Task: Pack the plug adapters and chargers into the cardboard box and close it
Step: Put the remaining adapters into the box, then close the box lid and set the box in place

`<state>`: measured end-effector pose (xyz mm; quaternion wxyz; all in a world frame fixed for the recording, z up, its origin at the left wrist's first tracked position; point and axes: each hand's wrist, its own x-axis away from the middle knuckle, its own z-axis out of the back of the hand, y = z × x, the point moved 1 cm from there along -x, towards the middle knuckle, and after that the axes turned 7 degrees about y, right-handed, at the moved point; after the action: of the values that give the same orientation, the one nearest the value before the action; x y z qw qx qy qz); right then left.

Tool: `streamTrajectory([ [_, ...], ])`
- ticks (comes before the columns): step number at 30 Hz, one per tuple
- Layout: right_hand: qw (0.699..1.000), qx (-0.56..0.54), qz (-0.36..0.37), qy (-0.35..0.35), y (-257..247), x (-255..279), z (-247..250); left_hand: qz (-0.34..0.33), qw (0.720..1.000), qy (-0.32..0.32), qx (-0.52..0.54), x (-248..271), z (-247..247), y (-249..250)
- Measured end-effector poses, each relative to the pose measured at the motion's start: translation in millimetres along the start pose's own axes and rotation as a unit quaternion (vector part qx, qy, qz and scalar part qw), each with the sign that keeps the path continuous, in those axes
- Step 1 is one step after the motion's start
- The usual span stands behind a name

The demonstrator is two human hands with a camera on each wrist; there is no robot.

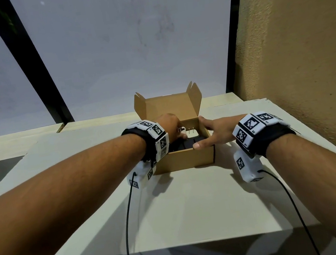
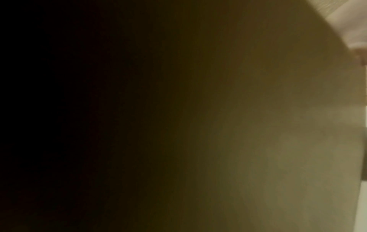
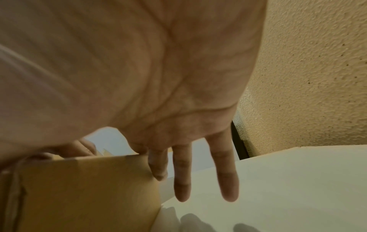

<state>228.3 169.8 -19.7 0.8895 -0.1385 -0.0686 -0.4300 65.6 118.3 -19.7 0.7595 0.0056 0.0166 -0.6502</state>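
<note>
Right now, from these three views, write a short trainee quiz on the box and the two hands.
1. True or false: the lid of the cardboard box is shut.
2. Which hand reaches into the box beside the white plug adapter? A) left hand B) right hand
3. Fill in: the right hand rests on the box's ____ rim, its fingers straight.

Key
1. False. The lid stands open at the back.
2. A.
3. Right. The thumb lies on the near rim, and the other fingers hang down outside the right wall over the table.
</note>
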Motion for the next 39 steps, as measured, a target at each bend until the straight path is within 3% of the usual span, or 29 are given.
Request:
streamTrajectory([
  [3,1.000,-0.012,0.007,-0.006,2,-2,-2,-0.017,0.999,0.033,0.026,4,6,-8],
  [6,0.999,-0.027,0.027,-0.006,4,-1,5,0.002,0.986,0.130,0.106,12,17,-25],
  [10,0.996,-0.051,0.016,0.069,15,-10,21,0.080,0.957,0.218,0.177,23,34,-58],
  [12,0.991,-0.080,0.006,0.109,19,-17,27,0.148,0.941,0.220,0.209,25,36,-76],
  [14,0.982,-0.128,-0.003,0.137,20,-23,31,0.206,0.923,0.180,0.270,25,34,-89],
  [15,0.977,-0.155,-0.004,0.145,19,-26,33,0.227,0.902,0.156,0.333,24,34,-92],
  [18,0.962,-0.223,0.001,0.157,12,-33,36,0.252,0.797,0.112,0.537,27,33,-87],
  [21,0.936,-0.313,0.010,0.160,6,-37,35,0.242,0.738,0.099,0.622,29,34,-80],
  [26,0.889,-0.405,0.014,0.214,1,-34,31,0.227,0.711,0.138,0.651,45,37,-74],
  [29,0.865,-0.454,0.012,0.215,4,-25,30,0.226,0.717,0.141,0.644,57,32,-75],
  [36,0.869,-0.451,0.025,0.201,6,-8,23,0.214,0.720,0.141,0.645,80,21,-77],
  [39,0.876,-0.447,0.048,0.173,7,-5,22,0.195,0.738,0.134,0.632,87,16,-74],
])
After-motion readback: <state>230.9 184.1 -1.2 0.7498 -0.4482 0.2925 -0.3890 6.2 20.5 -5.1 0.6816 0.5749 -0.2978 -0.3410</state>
